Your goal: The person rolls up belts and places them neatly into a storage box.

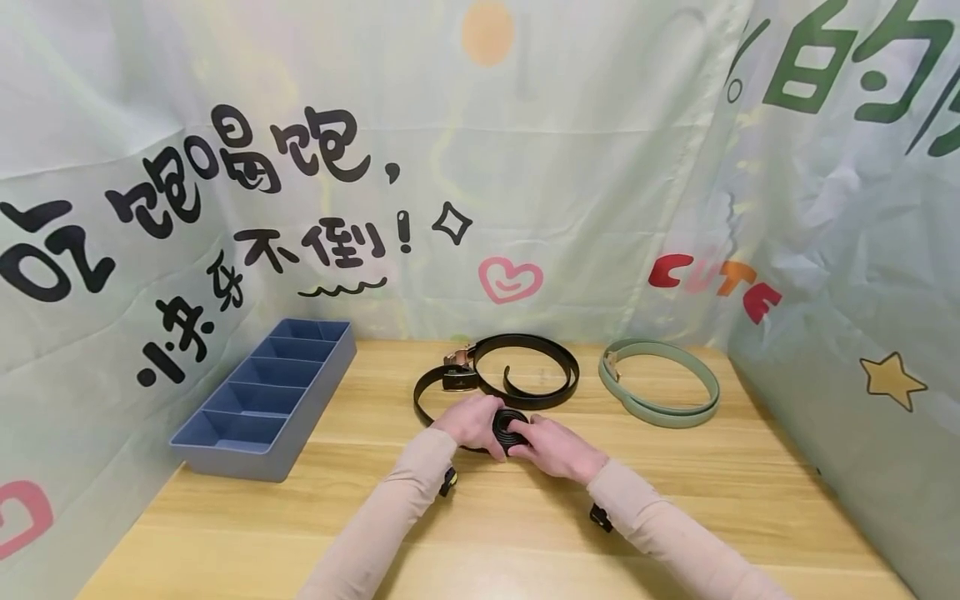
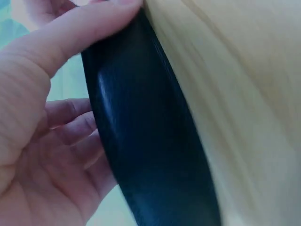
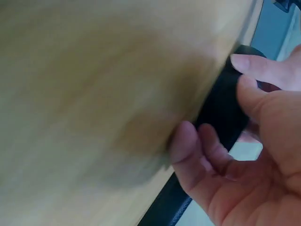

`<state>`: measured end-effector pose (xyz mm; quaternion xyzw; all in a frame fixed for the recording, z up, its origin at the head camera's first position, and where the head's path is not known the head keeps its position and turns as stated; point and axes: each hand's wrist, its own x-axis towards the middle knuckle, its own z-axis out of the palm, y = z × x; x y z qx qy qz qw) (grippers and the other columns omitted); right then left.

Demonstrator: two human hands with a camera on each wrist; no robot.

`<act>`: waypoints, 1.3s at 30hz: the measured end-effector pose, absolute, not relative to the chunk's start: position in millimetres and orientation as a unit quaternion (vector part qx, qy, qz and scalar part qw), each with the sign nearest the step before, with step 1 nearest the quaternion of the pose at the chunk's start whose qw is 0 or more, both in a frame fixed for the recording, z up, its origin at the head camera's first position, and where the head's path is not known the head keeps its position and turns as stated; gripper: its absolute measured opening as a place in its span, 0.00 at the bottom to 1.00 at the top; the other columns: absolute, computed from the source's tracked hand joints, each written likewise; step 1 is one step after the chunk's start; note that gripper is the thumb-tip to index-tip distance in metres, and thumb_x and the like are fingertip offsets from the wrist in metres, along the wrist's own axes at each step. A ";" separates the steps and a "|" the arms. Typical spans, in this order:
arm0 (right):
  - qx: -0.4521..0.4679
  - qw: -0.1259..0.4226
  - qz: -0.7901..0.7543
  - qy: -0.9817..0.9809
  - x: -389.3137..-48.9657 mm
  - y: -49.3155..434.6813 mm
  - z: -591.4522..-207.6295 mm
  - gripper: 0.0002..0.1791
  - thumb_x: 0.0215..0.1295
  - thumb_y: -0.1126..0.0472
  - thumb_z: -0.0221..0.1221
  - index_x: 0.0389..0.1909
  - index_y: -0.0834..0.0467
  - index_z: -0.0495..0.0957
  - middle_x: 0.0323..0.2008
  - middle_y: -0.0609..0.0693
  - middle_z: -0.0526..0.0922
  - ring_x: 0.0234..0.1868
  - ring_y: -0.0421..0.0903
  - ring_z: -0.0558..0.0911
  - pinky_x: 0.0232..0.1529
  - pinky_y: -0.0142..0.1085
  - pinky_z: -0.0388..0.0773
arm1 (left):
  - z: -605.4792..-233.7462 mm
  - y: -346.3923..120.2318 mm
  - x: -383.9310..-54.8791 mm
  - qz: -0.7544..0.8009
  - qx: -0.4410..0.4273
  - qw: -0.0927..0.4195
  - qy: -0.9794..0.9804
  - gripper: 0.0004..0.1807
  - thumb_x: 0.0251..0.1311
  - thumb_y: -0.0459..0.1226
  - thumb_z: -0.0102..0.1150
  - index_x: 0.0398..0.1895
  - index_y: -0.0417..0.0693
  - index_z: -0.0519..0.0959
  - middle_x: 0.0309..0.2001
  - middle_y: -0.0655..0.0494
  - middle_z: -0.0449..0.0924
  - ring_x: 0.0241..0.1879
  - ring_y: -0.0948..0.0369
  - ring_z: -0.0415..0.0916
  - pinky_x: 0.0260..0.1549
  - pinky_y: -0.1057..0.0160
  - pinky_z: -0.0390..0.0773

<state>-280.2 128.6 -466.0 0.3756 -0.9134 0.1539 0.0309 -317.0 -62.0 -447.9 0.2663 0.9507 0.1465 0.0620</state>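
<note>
A black belt (image 1: 422, 398) stands on edge on the table, one end wound into a tight coil (image 1: 510, 427) and the rest curving left to a black buckle (image 1: 459, 380). My left hand (image 1: 474, 421) grips the coil from the left; the left wrist view shows the thumb over the smooth strap (image 2: 146, 122) and the other fingers behind it. From the right, my right hand (image 1: 561, 448) pinches the coil with its fingertips. In the right wrist view its curled fingers (image 3: 188, 150) touch the dark strap (image 3: 223, 110). The hands partly hide the coil.
Behind the hands a second black belt (image 1: 573, 379) lies in a loose loop. A looped green belt (image 1: 712, 387) lies at the back right. A grey-blue divided organizer box (image 1: 277, 467) stands at the left. Printed cloth (image 1: 600, 167) walls off the table's back and sides.
</note>
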 end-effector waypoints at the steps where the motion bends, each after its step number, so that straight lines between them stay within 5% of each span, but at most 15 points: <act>1: 0.380 0.030 0.155 -0.912 -281.0 128.8 -465.7 0.11 0.70 0.55 0.58 0.48 0.55 0.75 0.36 0.53 0.77 0.36 0.45 0.77 0.35 0.39 0.74 | -447.5 -62.9 -316.8 0.144 0.274 0.065 0.949 0.34 0.29 0.47 0.84 0.44 0.51 0.78 0.38 0.59 0.82 0.37 0.62 0.78 0.41 0.65 0.77; 5: 0.398 0.021 0.143 -0.906 -287.1 132.8 -463.8 0.11 0.70 0.57 0.57 0.50 0.53 0.75 0.37 0.53 0.75 0.38 0.46 0.76 0.39 0.41 0.75 | -445.1 -68.1 -317.2 0.137 0.313 0.099 0.935 0.48 0.35 0.41 0.83 0.66 0.52 0.69 0.57 0.52 0.79 0.54 0.58 0.76 0.55 0.61 0.74; 8: 0.400 0.007 0.126 -0.908 -291.0 135.9 -463.3 0.12 0.71 0.55 0.57 0.52 0.50 0.74 0.38 0.52 0.73 0.41 0.46 0.74 0.42 0.43 0.75 | -444.8 -70.3 -317.8 0.142 0.326 0.120 0.927 0.53 0.37 0.36 0.81 0.72 0.53 0.64 0.63 0.51 0.74 0.61 0.56 0.72 0.61 0.59 0.71; 18: 0.351 0.032 0.084 -0.932 -278.6 122.9 -455.8 0.13 0.68 0.46 0.59 0.44 0.51 0.76 0.36 0.57 0.77 0.38 0.51 0.77 0.33 0.47 0.77 | -446.5 -62.1 -315.1 0.146 0.298 0.064 0.941 0.40 0.30 0.45 0.83 0.53 0.49 0.76 0.44 0.57 0.82 0.41 0.63 0.78 0.43 0.66 0.77; 25: 0.355 0.038 0.062 -0.932 -281.0 122.8 -456.2 0.13 0.67 0.48 0.59 0.45 0.51 0.77 0.41 0.61 0.80 0.43 0.56 0.80 0.35 0.52 0.80 | -446.8 -60.9 -315.8 0.118 0.335 0.092 0.930 0.52 0.38 0.41 0.81 0.71 0.51 0.65 0.63 0.51 0.76 0.60 0.55 0.73 0.60 0.60 0.72; 28: 0.376 0.037 0.067 -0.923 -286.3 127.6 -457.3 0.13 0.67 0.49 0.60 0.46 0.51 0.78 0.41 0.58 0.79 0.42 0.53 0.80 0.38 0.50 0.80 | -446.5 -62.4 -318.5 0.125 0.346 0.111 0.923 0.52 0.38 0.36 0.80 0.72 0.50 0.64 0.64 0.50 0.74 0.61 0.56 0.72 0.61 0.60 0.71; 35: 0.363 0.058 0.090 -0.926 -283.0 126.5 -459.8 0.13 0.66 0.50 0.61 0.47 0.51 0.78 0.36 0.55 0.82 0.38 0.51 0.82 0.34 0.46 0.78 | -451.4 -60.2 -320.8 0.136 0.311 0.051 0.939 0.36 0.33 0.45 0.81 0.51 0.50 0.77 0.43 0.58 0.82 0.42 0.63 0.78 0.44 0.65 0.77; 39: 0.358 0.067 0.089 -0.927 -280.7 122.5 -459.6 0.13 0.66 0.47 0.60 0.42 0.52 0.78 0.33 0.56 0.80 0.37 0.53 0.81 0.30 0.47 0.77 | -450.3 -60.2 -319.9 0.122 0.309 0.039 0.943 0.37 0.31 0.52 0.82 0.47 0.50 0.76 0.38 0.59 0.81 0.37 0.64 0.77 0.39 0.67 0.77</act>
